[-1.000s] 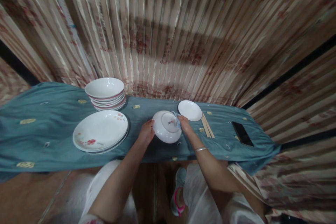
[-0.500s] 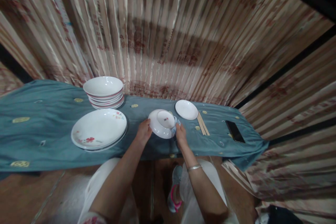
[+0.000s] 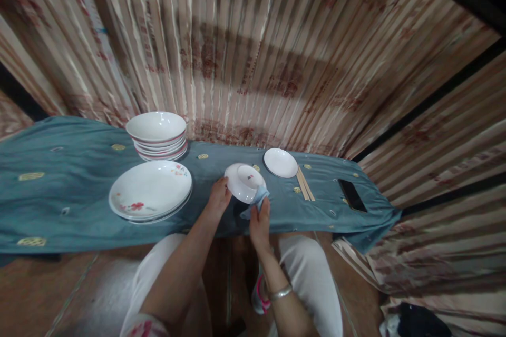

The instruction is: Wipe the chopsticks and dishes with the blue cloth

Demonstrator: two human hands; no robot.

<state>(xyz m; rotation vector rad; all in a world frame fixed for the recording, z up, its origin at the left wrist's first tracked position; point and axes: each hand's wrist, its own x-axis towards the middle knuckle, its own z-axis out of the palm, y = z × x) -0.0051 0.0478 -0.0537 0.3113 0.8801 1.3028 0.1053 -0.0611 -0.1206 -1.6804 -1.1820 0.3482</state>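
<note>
A small white bowl (image 3: pixel 236 181) is held tilted above the cloth-covered table, its underside with a small red mark turned toward me. My left hand (image 3: pixel 220 195) grips its left rim, fingers closed. My right hand (image 3: pixel 260 221) is closed on a light blue cloth (image 3: pixel 259 199), which lies against the bowl's lower right edge. Just behind and to the right, a small white plate (image 3: pixel 280 163) lies on the table, with several chopsticks (image 3: pixel 305 184) beside it.
Two or so large floral plates (image 3: pixel 152 189) lie stacked at the left. Behind them stands a stack of white bowls (image 3: pixel 157 129) with red rims. A black phone (image 3: pixel 351 195) rests at the right of the teal tablecloth (image 3: pixel 75 168). A pleated curtain (image 3: pixel 237 52) hangs behind.
My right hand has moved down and left with the cloth, from the bowl's right edge to its lower right edge. My left hand keeps hold of the bowl, which has tilted somewhat.
</note>
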